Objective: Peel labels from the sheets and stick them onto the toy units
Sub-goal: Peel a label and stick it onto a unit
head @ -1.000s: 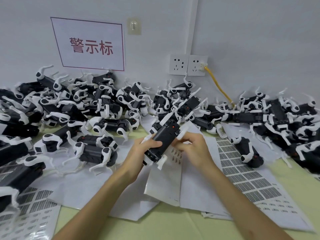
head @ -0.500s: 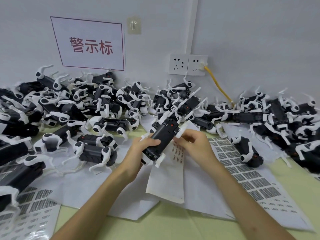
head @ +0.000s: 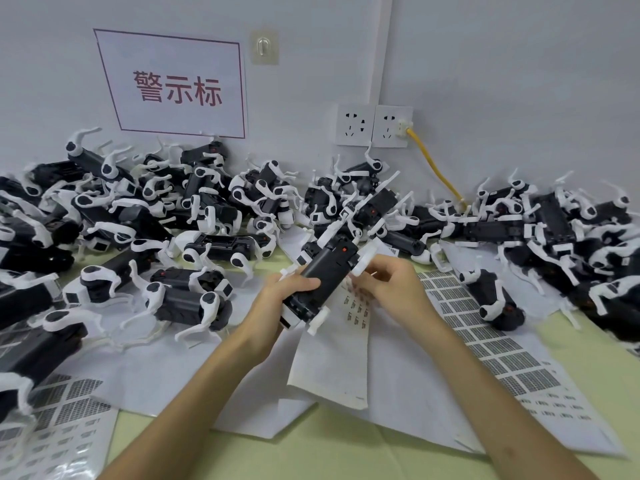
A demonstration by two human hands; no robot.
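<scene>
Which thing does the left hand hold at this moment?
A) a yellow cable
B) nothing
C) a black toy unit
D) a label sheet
C: the left hand grips the black toy unit, fingers curled round its body, above the label sheet.

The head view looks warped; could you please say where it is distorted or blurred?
Head view: wide-angle bowing skews the wall sign; the toy unit in the left hand is sharp; fingers of the right hand at the label sheet look slightly smeared; lighting is soft and even.
</scene>
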